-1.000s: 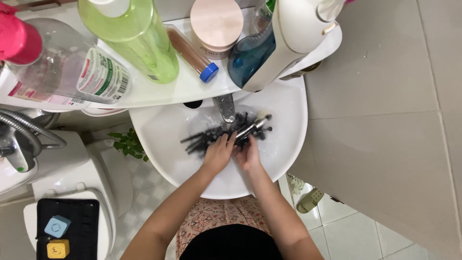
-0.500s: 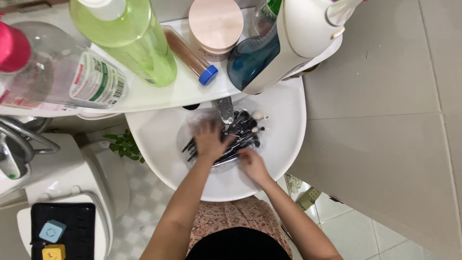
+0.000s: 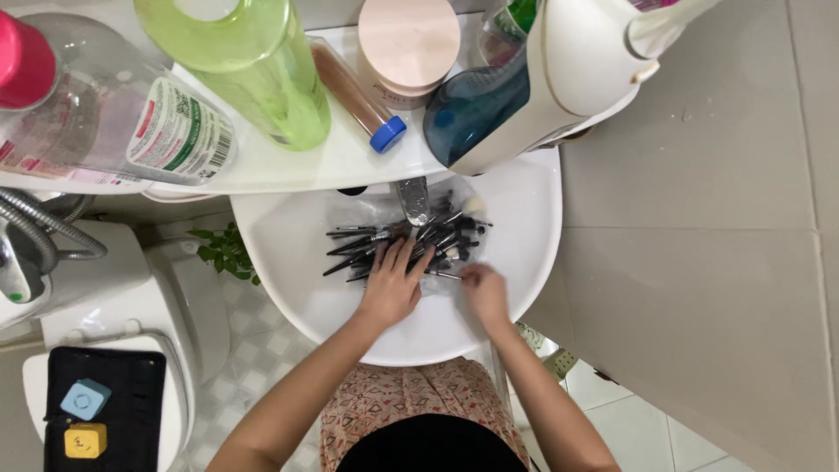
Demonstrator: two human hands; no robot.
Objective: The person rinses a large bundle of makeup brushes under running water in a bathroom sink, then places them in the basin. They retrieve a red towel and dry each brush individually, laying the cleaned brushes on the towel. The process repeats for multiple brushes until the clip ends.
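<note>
The left hand is laid flat with fingers spread on the near edge of a heap of slim black-handled makeup brushes, the fingertips resting on the handles. The right hand is placed just beside the heap on its right; its fingers are curled together at the end of one thin brush, though whether that brush is actually pinched cannot be told. The heap is located in the middle of the round white ceramic washbasin, directly under the chrome tap spout. The brushes are seen lying crossed, most handles pointing left, with pale and dark bristle heads toward the right. Above the basin, a white shelf is mounted, by which the rear rim is covered; on it are set a tall green translucent bottle, a clear labelled bottle, a pink-lidded round jar and a blue bottle. A white toilet is positioned to the left.
</note>
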